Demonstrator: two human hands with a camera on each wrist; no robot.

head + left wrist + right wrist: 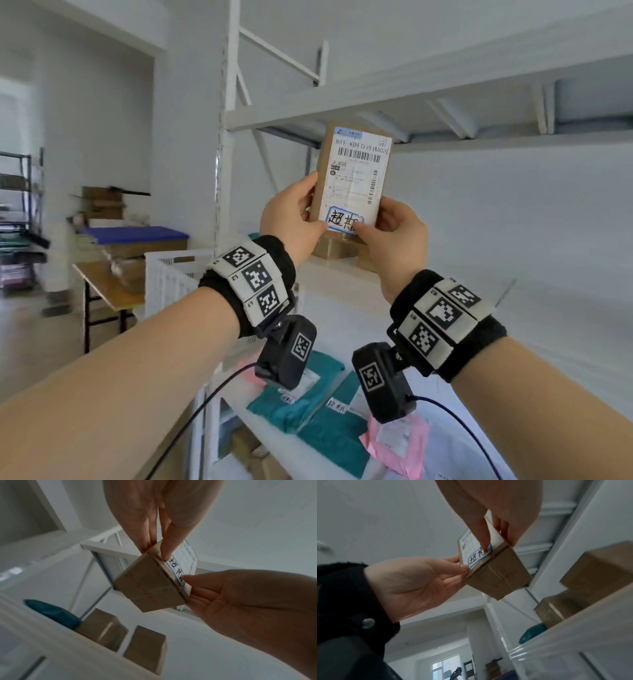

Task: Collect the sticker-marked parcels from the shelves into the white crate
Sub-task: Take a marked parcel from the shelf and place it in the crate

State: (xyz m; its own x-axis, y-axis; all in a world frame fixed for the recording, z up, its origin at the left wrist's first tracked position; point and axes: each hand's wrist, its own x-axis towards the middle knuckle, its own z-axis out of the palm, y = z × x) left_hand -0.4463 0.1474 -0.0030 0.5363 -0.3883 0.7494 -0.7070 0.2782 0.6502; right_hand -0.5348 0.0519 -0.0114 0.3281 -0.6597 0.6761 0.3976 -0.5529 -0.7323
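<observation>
At centre frame in the head view, left hand [294, 219] and right hand [394, 229] pinch the cardboard parcel [352, 171] upright, probably to read its blue-edged sticker [344, 221]; the white crate [168, 277] waits lower left. Left-wrist view: 2 boxes [123, 635] sit well below. Right-wrist view: open room left of the shelf edge [573, 635].

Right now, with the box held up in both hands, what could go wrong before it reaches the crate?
1. The left hand and right hand pinch only the bottom corners of the cardboard box, so it could tip or slip.
2. Both thumbs press on the blue-bordered sticker, which might peel.
3. The white crate sits low to the left, and the carry passes the shelf post.
</observation>
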